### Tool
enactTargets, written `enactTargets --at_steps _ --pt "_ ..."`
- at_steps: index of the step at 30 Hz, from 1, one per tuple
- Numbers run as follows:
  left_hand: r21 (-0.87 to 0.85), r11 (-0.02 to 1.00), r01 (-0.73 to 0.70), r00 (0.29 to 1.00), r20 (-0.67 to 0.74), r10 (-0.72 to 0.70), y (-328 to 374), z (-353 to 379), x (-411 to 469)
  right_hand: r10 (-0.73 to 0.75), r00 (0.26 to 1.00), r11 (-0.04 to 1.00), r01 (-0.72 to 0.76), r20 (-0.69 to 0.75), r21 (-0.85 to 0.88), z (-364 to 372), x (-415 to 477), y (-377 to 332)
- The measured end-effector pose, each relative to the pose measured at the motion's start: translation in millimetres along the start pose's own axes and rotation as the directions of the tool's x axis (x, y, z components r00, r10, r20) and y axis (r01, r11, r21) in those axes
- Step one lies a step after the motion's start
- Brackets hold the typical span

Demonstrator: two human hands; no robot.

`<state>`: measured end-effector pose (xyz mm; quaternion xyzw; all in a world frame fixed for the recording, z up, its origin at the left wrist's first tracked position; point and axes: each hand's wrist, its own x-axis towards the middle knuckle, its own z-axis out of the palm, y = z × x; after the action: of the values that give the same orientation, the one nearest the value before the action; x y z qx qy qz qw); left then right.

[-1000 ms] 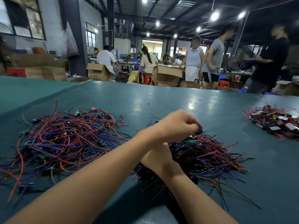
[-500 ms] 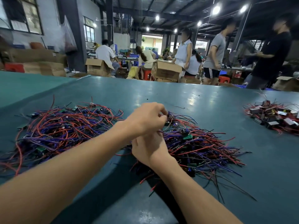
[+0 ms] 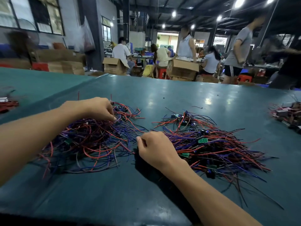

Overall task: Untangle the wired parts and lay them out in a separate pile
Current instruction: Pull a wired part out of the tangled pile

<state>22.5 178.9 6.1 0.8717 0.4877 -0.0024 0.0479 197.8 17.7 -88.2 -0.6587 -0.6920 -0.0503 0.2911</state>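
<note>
Two heaps of red, blue and black wired parts with small green boards lie on the teal table (image 3: pixel 162 98). My left hand (image 3: pixel 99 109) hovers over the top of the left pile (image 3: pixel 91 144), its curled fingertips pinching the wires of a wired part (image 3: pixel 121 115). My right hand (image 3: pixel 156 149) sits between the heaps at the left edge of the right pile (image 3: pixel 211 144). Its fingers are curled and its thumb and forefinger pinch a thin red wire (image 3: pixel 138 130) that runs toward the left pile.
A third heap of parts with small boxes (image 3: pixel 288 115) lies at the table's right edge, and a red bundle (image 3: pixel 8 105) at the left edge. Behind the table, several people work among cardboard boxes (image 3: pixel 184 69).
My left hand has swung from the right pile over to the left pile, carrying a wired part. My right hand stayed near the right pile's left edge. The camera turned left.
</note>
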Motion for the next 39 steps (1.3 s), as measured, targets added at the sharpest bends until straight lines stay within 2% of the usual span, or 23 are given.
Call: enactTargets --at_steps 2,6,10,13,17,21,25,28,34,39 --pt "-0.016 1.000 0.015 1.000 -0.019 -0.016 1.6 5.6 2.4 0.002 0.991 0.996 0.011 -0.131 0.094 -2.7 1.3 3.2" --pt "-0.013 0.999 0.037 0.999 -0.029 -0.037 6.2 15.3 5.7 0.069 0.952 0.955 0.023 -0.297 0.297 -7.5 1.7 8.4" --pt "-0.018 0.995 0.099 0.993 -0.055 -0.100 7.0 21.8 5.7 -0.002 0.918 0.932 0.146 -0.396 0.333 -9.0 -0.3 3.6" --pt "-0.082 0.991 0.107 0.990 -0.088 -0.114 10.3 27.1 2.0 -0.062 0.912 0.931 0.199 -0.406 0.305 -8.7 -1.6 3.0" --pt "-0.316 0.946 0.076 0.975 -0.174 -0.137 12.3 23.9 -2.4 -0.082 0.908 0.944 0.202 -0.410 0.259 -9.5 -1.4 3.2" --pt "-0.542 0.839 0.047 0.974 -0.162 -0.160 17.6 12.7 -5.4 -0.100 0.909 0.950 0.208 -0.405 0.232 -8.4 -0.8 6.1" --pt "-0.604 0.797 0.009 0.980 -0.152 -0.126 23.9 -3.6 -6.7 -0.106 0.903 0.955 0.209 -0.416 0.209 -8.4 -1.3 5.5" --pt "-0.688 0.725 -0.030 0.991 -0.117 -0.070 26.6 -17.5 -8.1 -0.102 0.905 0.955 0.205 -0.412 0.214 -8.7 -1.2 5.9" --pt "-0.620 0.773 -0.136 0.978 -0.209 0.005 39.4 -35.5 -18.5 -0.071 0.914 0.952 0.182 -0.400 0.248 -9.1 -1.6 6.2" --pt "-0.464 0.874 -0.141 0.974 -0.223 0.039 40.8 -41.3 -25.2 -0.070 0.913 0.957 0.175 -0.403 0.231 -11.1 -1.3 6.0"
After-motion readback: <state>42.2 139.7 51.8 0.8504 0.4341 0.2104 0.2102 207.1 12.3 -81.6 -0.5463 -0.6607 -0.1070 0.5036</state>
